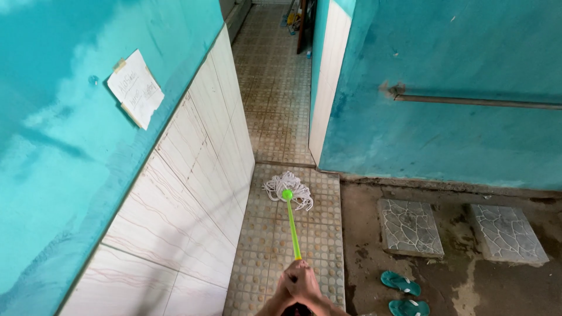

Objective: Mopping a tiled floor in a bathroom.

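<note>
- Turquoise-painted walls (445,52) hem in a narrow passage, its floor (275,93) laid with small patterned tiles that run away from the camera toward a doorway at the far end.
- Both hands, the left hand (291,288) and the right hand (307,285), are stacked together and closed tight around the near end of a bright green mop handle (291,225); which fingers lie on top cannot be told from this angle.
- At the far end of the handle the white string mop head (288,188) is spread flat on the tiled floor, close to the corner of the white-tiled lower wall (193,193) and just short of the passage threshold.
- Judging by the look of the tiles, the strip between the hands and the mop head shows no clear wet sheen, so how much has been mopped cannot be told; the long stretch of passage beyond the mop head appears not yet reached.
- To the right, the floor drops to rough, damp-looking bare concrete (363,234), where two stone-patterned slabs (410,227) lie side by side.
- A pair of teal flip-flops (403,292) rests on the concrete near the lower edge of the view.
- A sheet of paper (136,88) is taped to the left wall, and a rusty pipe (480,101) runs along the right wall.
</note>
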